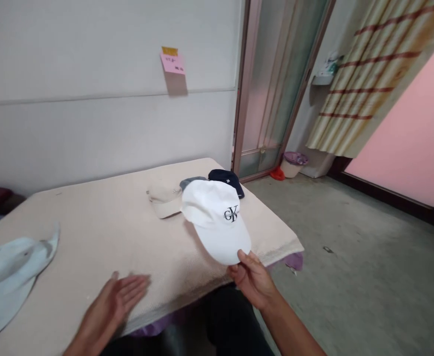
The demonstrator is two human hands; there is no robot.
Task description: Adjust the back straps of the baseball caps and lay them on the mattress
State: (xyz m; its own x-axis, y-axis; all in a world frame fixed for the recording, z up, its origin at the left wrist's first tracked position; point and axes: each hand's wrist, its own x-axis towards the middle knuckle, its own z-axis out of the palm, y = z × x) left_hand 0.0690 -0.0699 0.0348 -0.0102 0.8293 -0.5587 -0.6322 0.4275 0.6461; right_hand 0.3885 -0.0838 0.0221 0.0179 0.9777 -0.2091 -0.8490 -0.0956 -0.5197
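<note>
In the lower centre of the frame, the person's right hand [256, 279] pinches the edge of the brim of a white fabric baseball cap with a dark letter emblem on its front [211, 210], thumb on top and fingers beneath. The white cap is right of centre, over the flat surface covered with a cream textured cloth [102, 232], its brim pointing toward the bottom of the frame; whether its crown touches the cloth cannot be told. The left hand [116, 299], at the lower left of centre, holds nothing: its fingers are extended and close together, slightly blurred, near the front edge of the cloth, and I cannot tell whether it touches. Just behind the white cap and partly hidden by it, a dark navy cap with a small pale mark [228, 179] and a grey-blue cap [192, 182] sit side by side; a beige cap [161, 200] lies just left of them. Well apart, at the left edge of the frame, a pale blue-white cap [11, 277] is cut off by the border. A pink paper note [173, 64] hangs on the white wall [91, 133] at upper centre, and a cream curtain with reddish stripes [372, 84] fills part of the upper right.
</note>
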